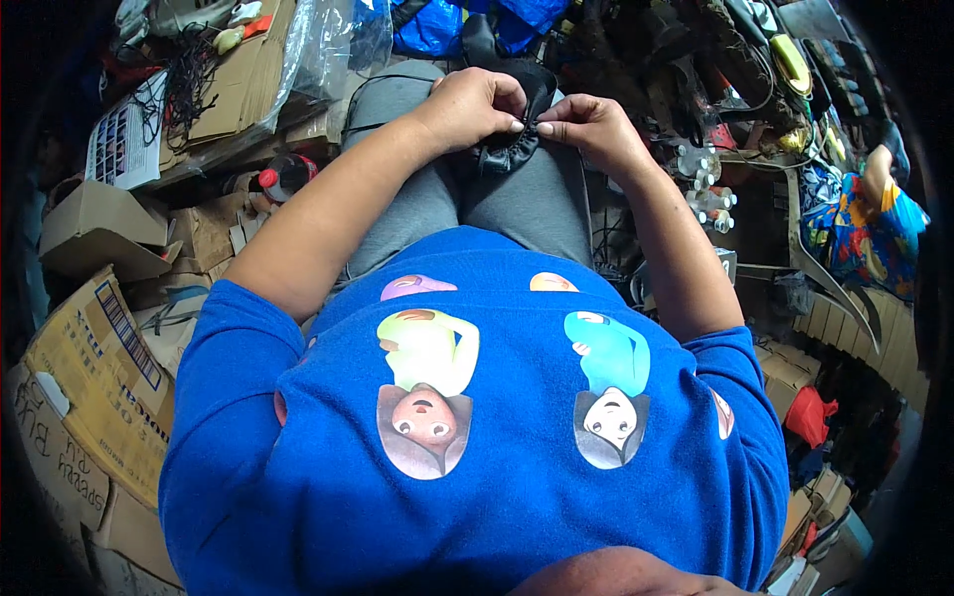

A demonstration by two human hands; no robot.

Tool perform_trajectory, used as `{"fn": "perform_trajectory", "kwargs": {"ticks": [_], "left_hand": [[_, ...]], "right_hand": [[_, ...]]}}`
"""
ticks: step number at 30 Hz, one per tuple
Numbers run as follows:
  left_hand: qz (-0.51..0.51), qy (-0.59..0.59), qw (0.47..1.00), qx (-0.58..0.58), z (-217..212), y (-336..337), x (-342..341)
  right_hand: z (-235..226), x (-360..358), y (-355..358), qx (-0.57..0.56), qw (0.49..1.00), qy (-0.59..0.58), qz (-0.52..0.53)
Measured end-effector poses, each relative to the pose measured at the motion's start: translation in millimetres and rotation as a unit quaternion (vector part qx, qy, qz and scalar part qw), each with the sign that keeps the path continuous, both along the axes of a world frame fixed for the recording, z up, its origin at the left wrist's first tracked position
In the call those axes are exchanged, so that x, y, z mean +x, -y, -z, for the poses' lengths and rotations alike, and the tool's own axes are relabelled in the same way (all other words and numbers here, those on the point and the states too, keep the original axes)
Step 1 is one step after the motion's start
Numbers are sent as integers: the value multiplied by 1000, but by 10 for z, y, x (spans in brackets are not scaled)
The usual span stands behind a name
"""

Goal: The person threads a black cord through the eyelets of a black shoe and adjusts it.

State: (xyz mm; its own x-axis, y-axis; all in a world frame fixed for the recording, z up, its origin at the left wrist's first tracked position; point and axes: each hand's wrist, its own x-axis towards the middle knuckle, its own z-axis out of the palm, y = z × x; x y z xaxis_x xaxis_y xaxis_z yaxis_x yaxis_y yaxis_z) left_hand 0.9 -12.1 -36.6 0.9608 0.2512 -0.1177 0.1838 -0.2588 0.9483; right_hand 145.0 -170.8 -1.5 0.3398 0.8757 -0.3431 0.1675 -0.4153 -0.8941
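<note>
Black gathered item [509, 157], shiny, ruched along its edge, is held above the lap, between the knees; exact kind cannot be told. Its upper edge is pinched by the left hand [477, 107] between thumb and curled forefinger, grip narrow. The same edge is pinched from the other side by the right hand [591, 129], thumb and forefinger brought together, other fingers folded. The two thumb tips are set close together, and whatever fine detail is gripped there is too small to be told. Both forearms are stretched forward over grey trousers [393, 236]; a blue shirt [497, 517] with printed cartoon figures is worn. A thin black cord [364, 79] is seen by the left knee. To the left, a bottle with a red cap [268, 179], an open cardboard box [104, 226], a printed sheet [124, 129] and a yellow carton [94, 363] are piled; clear plastic [316, 60] is draped farther up. Blue plastic [427, 30] is seen beyond the knees. To the right, small clear bottles [713, 204] are clustered near the right forearm, with multicoloured cloth [860, 243] farther out and a red bag [811, 415] lower down.
</note>
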Motion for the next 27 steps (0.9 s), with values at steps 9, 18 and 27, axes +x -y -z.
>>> {"fn": "perform_trajectory", "kwargs": {"ticks": [9, 18, 27], "left_hand": [[22, 27, 963, 266, -331, -78, -188], [89, -21, 961, 260, -445, -24, -133], [131, 18, 937, 323, -412, -35, -21]], "right_hand": [[101, 137, 276, 35, 997, -66, 9], [-3, 121, 680, 19, 997, -79, 16], [-143, 511, 270, 94, 899, 424, 57]]}}
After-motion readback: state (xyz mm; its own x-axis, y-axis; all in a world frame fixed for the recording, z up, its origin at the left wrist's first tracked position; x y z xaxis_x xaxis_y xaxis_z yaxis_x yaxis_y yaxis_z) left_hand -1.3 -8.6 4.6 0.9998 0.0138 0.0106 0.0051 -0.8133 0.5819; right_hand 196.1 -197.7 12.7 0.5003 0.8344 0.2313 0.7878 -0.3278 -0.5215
